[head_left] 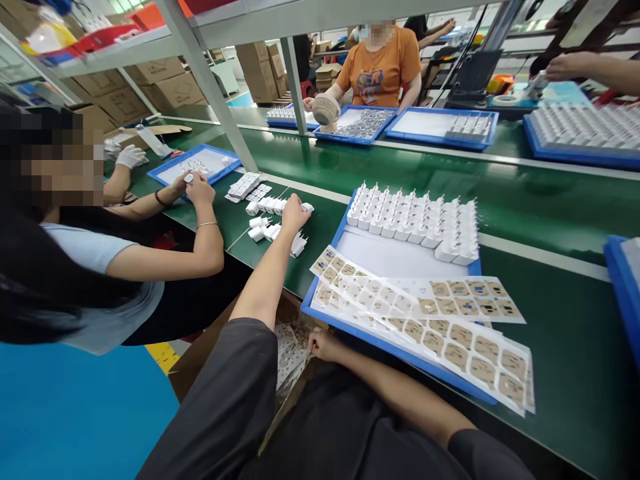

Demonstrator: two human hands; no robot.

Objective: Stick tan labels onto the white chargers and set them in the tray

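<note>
The left hand (pixel 296 215) reached past the green tabletop's (pixel 565 327) near edge, its fingers at a white plastic two-pin plug (pixel 308 208), though I could not tell whether they gripped it. The right hand (pixel 323 345), fingers curled, hung below that edge, its hold unclear. Brown-patterned sticker sheets (pixel 456 353) overlapped the blue-rimmed tray's (pixel 370 335) near edge.

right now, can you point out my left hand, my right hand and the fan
Left hand (pixel 295 215): head view, on the back of the hand.
Right hand (pixel 325 345): head view, middle of the hand.
Fan (pixel 327 110): head view, on its round head.
</note>
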